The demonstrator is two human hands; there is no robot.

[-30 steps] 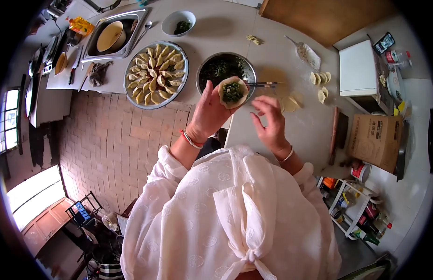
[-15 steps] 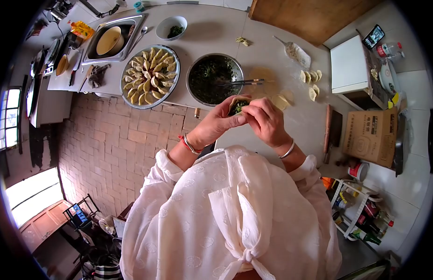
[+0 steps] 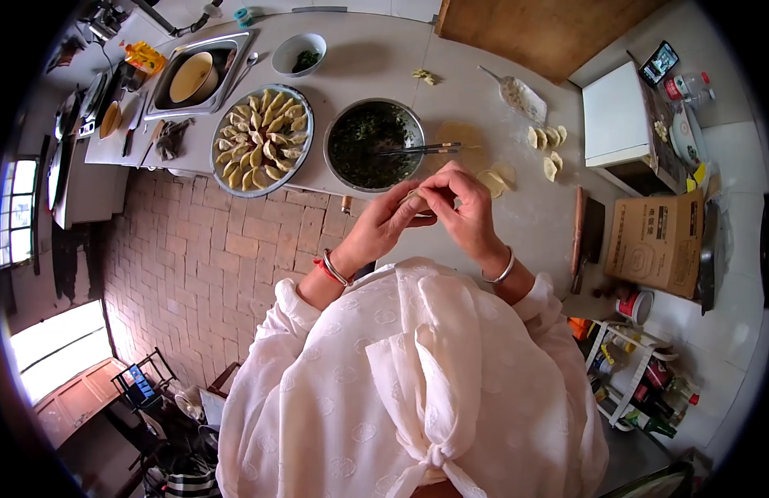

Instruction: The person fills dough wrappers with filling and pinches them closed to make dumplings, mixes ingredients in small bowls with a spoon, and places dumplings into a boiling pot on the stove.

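A pale worktop (image 3: 368,58) spans the top of the frame, and a brick floor (image 3: 235,224) fills the area left of centre. At the upper left, a steel sink (image 3: 245,41) holds a yellowish basin (image 3: 194,77). A white bowl (image 3: 280,60) with dark chopped greens stands to the right of the sink.

Below that bowl, left of centre, a round tray (image 3: 248,193) carries rings of crescent-shaped dumplings (image 3: 256,155). Beside it, at the upper centre, a metal mixing bowl (image 3: 423,137) contains green filling (image 3: 360,137), with dark chopsticks (image 3: 438,149) lying across its right side. Round dough wrappers (image 3: 496,178) lie flat just right of the bowl. Further right are a scoop (image 3: 521,95) and a few folded dough pieces (image 3: 550,137).

Near the centre of the frame, just below the mixing bowl, the two hands meet around a dumpling wrapper (image 3: 411,202), mostly hidden by the fingers. The left hand (image 3: 387,219) supports it, its grip closed on the dough. The right hand (image 3: 467,209) pinches the edge, thumb and fingertips together, its grip clamped on the same piece. A rolling pin (image 3: 578,241) and a cardboard box (image 3: 654,245) are at the right.
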